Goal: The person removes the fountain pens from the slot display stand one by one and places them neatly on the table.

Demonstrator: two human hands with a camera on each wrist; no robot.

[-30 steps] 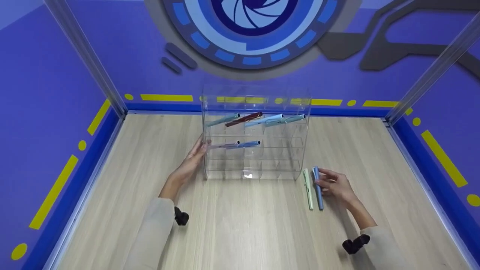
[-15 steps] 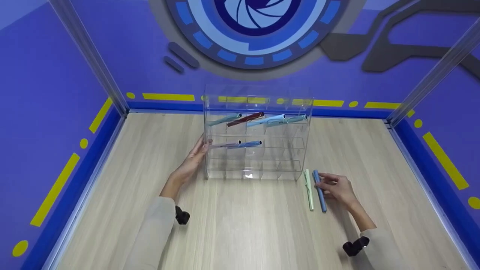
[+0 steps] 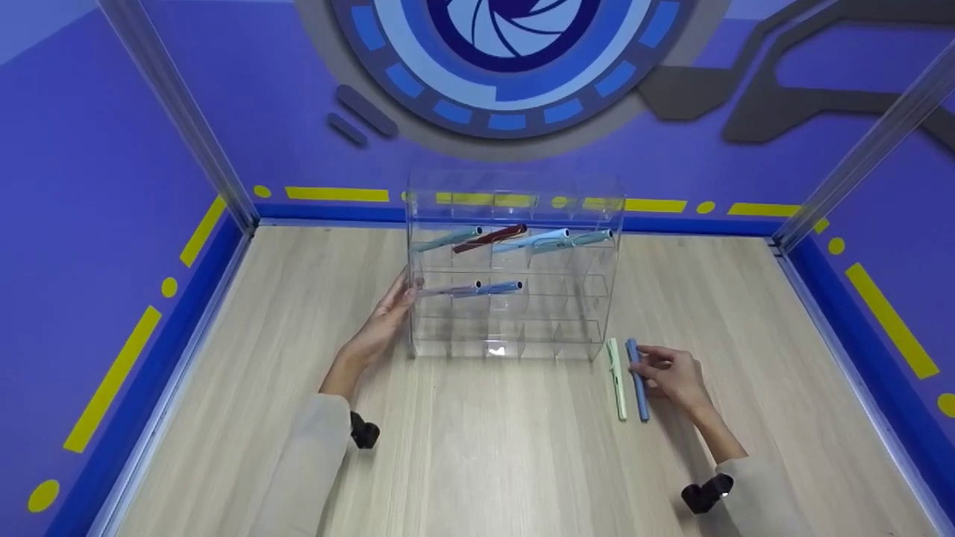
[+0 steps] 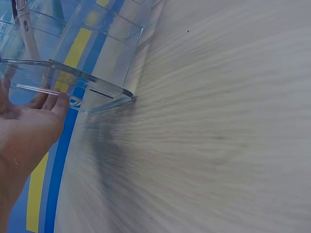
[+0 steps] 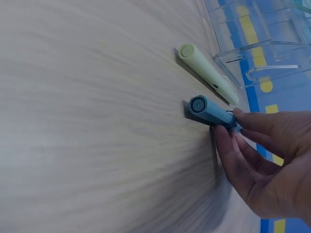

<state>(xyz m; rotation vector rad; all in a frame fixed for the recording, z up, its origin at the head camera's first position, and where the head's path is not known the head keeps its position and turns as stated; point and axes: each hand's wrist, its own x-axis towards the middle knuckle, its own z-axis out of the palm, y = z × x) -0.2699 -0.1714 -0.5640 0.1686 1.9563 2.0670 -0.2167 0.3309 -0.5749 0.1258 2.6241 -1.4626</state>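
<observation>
A clear acrylic pen rack (image 3: 507, 328) stands upright at the back middle of the table. My left hand (image 3: 384, 313) grips its left side panel, and the left wrist view shows the fingertips at the panel's slot. To the right of the rack, my right hand (image 3: 671, 377) pinches a blue pen (image 5: 206, 109) between thumb and fingers; the pen lies along the table top. Just left of it, apart from it, lies a pale green pen (image 3: 617, 380) with its clip showing.
In the rack's upper tier rest a dark red pen (image 3: 489, 239), a light blue pen (image 3: 533, 240) and teal ones. A lilac pen (image 3: 451, 289) and another blue pen (image 3: 501, 287) lie one tier lower. A blue printed wall (image 3: 298, 164) rises behind the wooden table (image 3: 492, 447).
My right hand has drawn the blue pen slightly nearer to me and turned it, so its clip no longer shows from above. The left hand stays at the rack.
</observation>
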